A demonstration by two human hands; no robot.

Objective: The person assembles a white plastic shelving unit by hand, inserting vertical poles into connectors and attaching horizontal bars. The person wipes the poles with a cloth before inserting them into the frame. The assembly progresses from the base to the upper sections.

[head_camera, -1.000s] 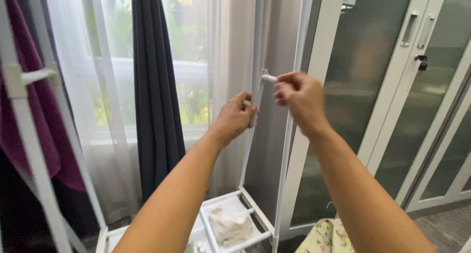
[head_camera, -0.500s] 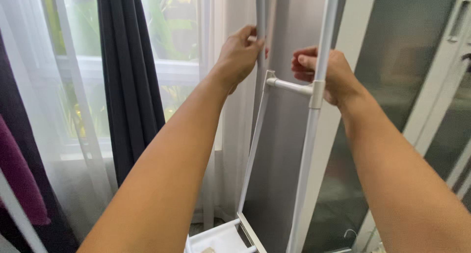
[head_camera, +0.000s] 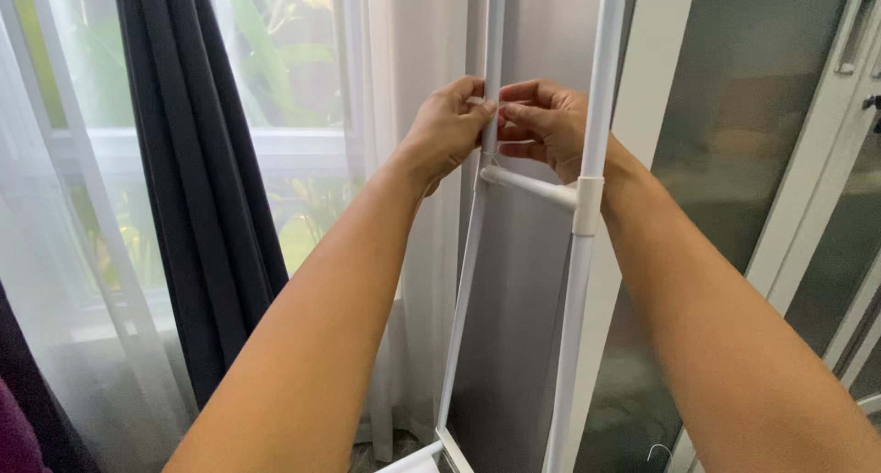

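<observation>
A tall rack of white tubular metal poles [head_camera: 587, 253] stands before a grey frosted-glass wardrobe door [head_camera: 734, 161], with a sheer white curtain [head_camera: 404, 69] and a dark charcoal drape [head_camera: 184, 161] at the window to the left. The rack's nearer upright passes in front of the right wrist; its slimmer rear white upright pole [head_camera: 494, 33] rises between the two hands. A short white horizontal crossbar [head_camera: 528, 185] joins the two uprights just below the hands, ending in a white plastic sleeve joint [head_camera: 587, 205].

The left hand [head_camera: 445, 129] has its fingertips pinched on the rear pole. The right hand [head_camera: 546, 124] meets it from the other side, fingers curled and thumb pressed toward the same spot; whatever small part sits between the fingertips is hidden.

To do this fiddly bit well, it seems wise to steady the pole with one hand while the other works, keeping pressure square to the tube so the joint does not twist.
</observation>
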